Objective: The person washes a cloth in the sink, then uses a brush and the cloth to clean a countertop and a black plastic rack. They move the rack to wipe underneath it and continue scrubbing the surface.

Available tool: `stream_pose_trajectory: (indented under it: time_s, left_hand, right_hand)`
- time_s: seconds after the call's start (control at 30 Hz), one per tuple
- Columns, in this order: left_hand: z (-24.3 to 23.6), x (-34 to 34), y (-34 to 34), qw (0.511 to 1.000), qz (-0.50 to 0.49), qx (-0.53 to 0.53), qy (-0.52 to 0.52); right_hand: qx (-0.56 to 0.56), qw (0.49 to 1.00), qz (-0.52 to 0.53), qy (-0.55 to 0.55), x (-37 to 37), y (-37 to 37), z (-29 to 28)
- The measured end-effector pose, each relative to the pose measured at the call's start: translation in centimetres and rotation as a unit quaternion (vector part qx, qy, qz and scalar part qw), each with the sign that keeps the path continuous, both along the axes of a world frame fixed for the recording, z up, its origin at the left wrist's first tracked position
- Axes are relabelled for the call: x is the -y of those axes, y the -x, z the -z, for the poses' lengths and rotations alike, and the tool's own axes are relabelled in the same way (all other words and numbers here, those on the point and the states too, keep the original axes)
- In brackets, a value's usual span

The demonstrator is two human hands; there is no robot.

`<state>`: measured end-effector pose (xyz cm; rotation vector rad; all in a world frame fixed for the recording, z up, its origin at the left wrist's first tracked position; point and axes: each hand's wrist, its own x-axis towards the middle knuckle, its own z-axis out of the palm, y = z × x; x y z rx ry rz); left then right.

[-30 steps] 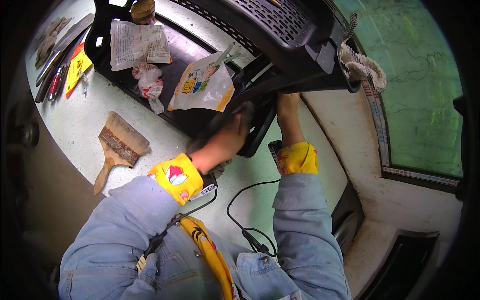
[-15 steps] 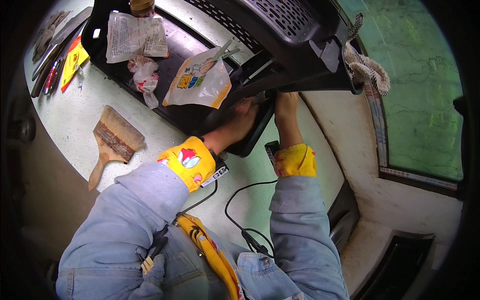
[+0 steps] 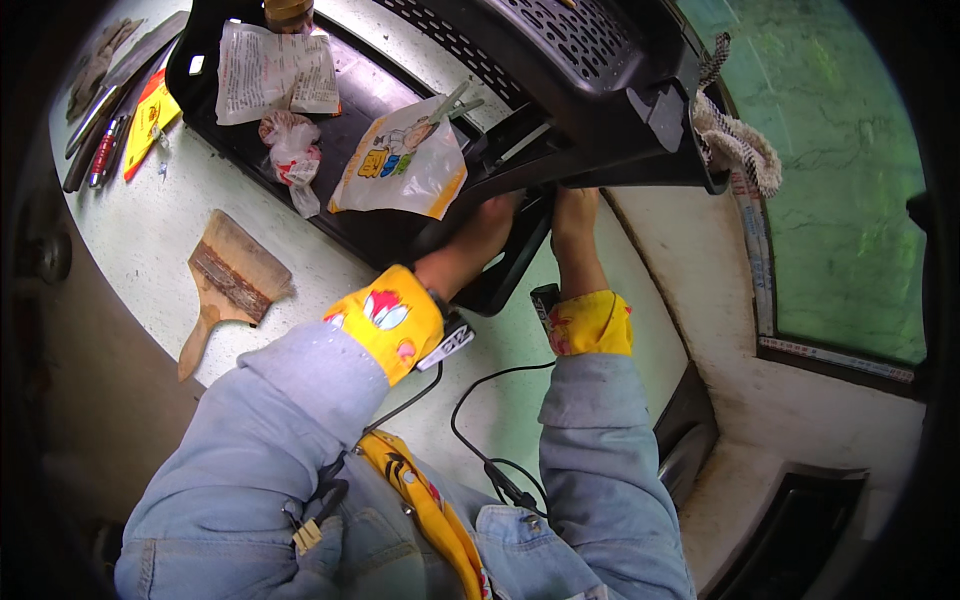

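A black plastic lower tray [image 3: 225, 150] stands on the white table, with a perforated black upper basket [image 3: 575, 45] above its right part. My left hand [image 3: 487, 235] reaches into the tray's near right corner, under the upper basket; its fingers are hidden there. My right hand [image 3: 574, 218] is at the outer side of the tray's right end, its fingertips out of sight below the upper basket's edge. Inside the tray lie a white printed plastic bag [image 3: 395, 165] with a yellow border, a knotted clear bag [image 3: 290, 145] and a crumpled printed packet [image 3: 265, 70].
A wide wooden-handled brush [image 3: 235, 270] lies left of the tray. Beyond it are a yellow packet [image 3: 150, 120] and several long-handled tools [image 3: 100, 145]. A jar with a brown lid [image 3: 288, 14] stands in the tray. Rope [image 3: 735, 140] hangs beside the upper basket, near a greenish window [image 3: 840, 200].
My left forearm has shifted slightly right and its hand has gone a little deeper under the upper basket. My right hand has hardly moved.
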<state>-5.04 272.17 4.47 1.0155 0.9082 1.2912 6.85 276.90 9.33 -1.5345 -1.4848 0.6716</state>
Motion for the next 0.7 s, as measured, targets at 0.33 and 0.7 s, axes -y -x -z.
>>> stream_pose_trajectory:
  time_s: [0.33, 0.7]
  left_hand:
    - [1.0, -1.2, -0.2, 0.988, -0.016, -0.149, -0.040]
    - [-6.2, 2.2, 1.0, 0.975, 0.008, -0.211, -0.063]
  right_hand:
    - [0.002, 1.000, -0.020, 0.001, -0.1, 0.1, -0.4]
    - [0.071, 0.997, -0.012, -0.036, 0.2, 0.0, -0.4]
